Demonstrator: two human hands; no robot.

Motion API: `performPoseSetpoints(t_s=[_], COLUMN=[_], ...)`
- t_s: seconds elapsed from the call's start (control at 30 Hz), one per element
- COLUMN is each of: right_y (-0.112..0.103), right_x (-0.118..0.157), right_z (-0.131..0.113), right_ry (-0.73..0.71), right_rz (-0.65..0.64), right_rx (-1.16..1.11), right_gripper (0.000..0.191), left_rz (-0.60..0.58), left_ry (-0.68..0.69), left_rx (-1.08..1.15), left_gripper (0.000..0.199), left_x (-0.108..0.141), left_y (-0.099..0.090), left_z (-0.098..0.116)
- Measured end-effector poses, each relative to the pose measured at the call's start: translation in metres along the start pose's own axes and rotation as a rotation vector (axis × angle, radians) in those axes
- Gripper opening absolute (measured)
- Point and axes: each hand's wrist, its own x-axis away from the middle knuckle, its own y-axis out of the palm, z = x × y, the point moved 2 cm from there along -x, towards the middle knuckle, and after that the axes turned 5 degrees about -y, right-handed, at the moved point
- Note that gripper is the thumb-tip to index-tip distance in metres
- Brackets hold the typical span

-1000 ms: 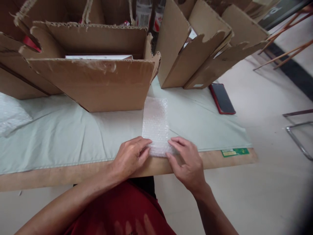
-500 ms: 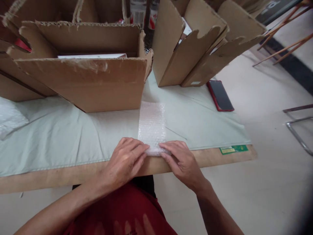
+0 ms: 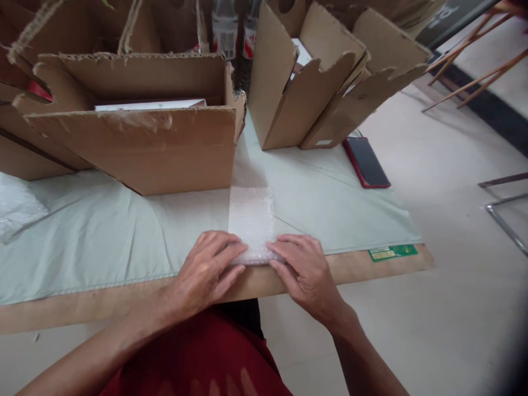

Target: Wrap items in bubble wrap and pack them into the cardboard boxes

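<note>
A strip of bubble wrap (image 3: 251, 212) lies on the pale green cloth, its near end rolled or folded at the table's front edge. My left hand (image 3: 210, 267) grips the left end of that near roll, thumb below and fingers on top. At the right end, my right hand (image 3: 301, 267) pinches it in the same way. Whether anything is wrapped inside the roll cannot be seen. The far part of the strip lies flat, pointing towards the cardboard boxes.
A cardboard box (image 3: 185, 151) with a white item inside stands behind the strip. Further right are narrow cardboard holders (image 3: 284, 104) and a phone in a red case (image 3: 369, 162). More bubble wrap (image 3: 18, 209) lies far left. Bottles (image 3: 225, 33) stand at the back.
The flat part of the bubble wrap has become shorter as its near end is rolled up. My hands stay at its two ends. The view has tilted slightly.
</note>
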Motion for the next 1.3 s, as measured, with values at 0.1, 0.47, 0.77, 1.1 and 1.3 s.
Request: performPoseSetpoints(t_s=[0.1, 0.47, 0.77, 1.1, 1.3], right_y=[-0.005, 0.012, 0.011, -0.009, 0.002], right_x=[0.005, -0.005, 0.002, -0.010, -0.029], right_z=[-0.001, 0.008, -0.026, -0.011, -0.023], right_ry=[0.040, 0.032, 0.178, 0.357, 0.394], right_rz=[0.010, 0.102, 0.130, 0.101, 0.101], right_rx=[-0.027, 0.102, -0.185, -0.568, -0.562], right_gripper=[0.024, 0.025, 0.017, 0.046, 0.012], left_rz=[-0.016, 0.161, 0.078, -0.033, -0.069], left_ry=[-0.038, -0.540, -0.924, -0.761, -0.679], left_rx=[0.069, 0.331, 1.569, 1.198, 0.920], left_gripper=[0.023, 0.043, 0.060, 0.031, 0.052], left_x=[-0.001, -0.006, 0.003, 0.005, -0.001], left_y=[0.000, 0.005, 0.023, 0.007, -0.011], left_z=[-0.001, -0.011, 0.032, 0.035, 0.028])
